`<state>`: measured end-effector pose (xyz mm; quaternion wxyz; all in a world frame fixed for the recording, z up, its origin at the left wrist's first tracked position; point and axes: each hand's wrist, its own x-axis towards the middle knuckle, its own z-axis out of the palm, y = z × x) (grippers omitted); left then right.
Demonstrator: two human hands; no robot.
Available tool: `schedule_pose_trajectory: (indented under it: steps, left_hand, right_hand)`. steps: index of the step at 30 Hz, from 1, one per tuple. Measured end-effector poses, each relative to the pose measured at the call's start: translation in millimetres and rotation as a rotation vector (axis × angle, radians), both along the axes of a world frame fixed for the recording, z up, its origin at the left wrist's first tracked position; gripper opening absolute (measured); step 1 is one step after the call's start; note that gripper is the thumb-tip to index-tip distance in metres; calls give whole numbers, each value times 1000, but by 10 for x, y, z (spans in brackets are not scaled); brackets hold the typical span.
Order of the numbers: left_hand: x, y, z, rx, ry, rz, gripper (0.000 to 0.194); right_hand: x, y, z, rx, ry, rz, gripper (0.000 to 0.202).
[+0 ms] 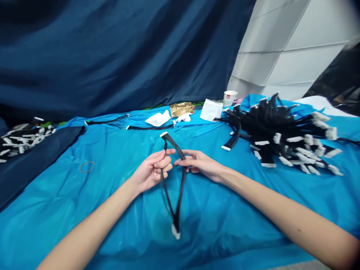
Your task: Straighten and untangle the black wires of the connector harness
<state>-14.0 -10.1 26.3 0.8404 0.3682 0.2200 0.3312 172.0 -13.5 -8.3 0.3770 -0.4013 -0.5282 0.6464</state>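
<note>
Black cable (180, 187) partly behind fingers (164, 157)

Two hands working a black cable harness over a blue-covered table.

The left hand (152, 170) and right hand (198, 163) each pinch one strand of a black cable harness (180, 187) near the middle of the table (84, 210), its white connectors at both ends. A big pile of harnesses (284, 131) fills the right far corner, a smaller pile (22, 138) the left edge. A rubber band (87, 167) lies left of the hands; a paper cup (230, 97) stands at the far edge.
</note>
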Motion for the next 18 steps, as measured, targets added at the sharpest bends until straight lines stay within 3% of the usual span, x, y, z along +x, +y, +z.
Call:
schedule_pose_trajectory:
  steps: [3,7,10,15,18]
  left_hand:
    - [16,-12,-7,2,38,19,25]
    - [57,17,-62,67,190,20,18]
    - [64,82,-137,69,356,72,10]
    - [32,187,-228,121,418,171,13]
    - [29,193,-242,229,429,192,17]
  right_hand:
    - [4,-26,56,-72,120,106,32]
    - [56,-30,114,-110,170,66,24]
    - [101,-42,107,-68,141,122,23]
    - [100,-37,-2,-5,22,340,25]
    - [73,-32,-39,54,-31,298,23]
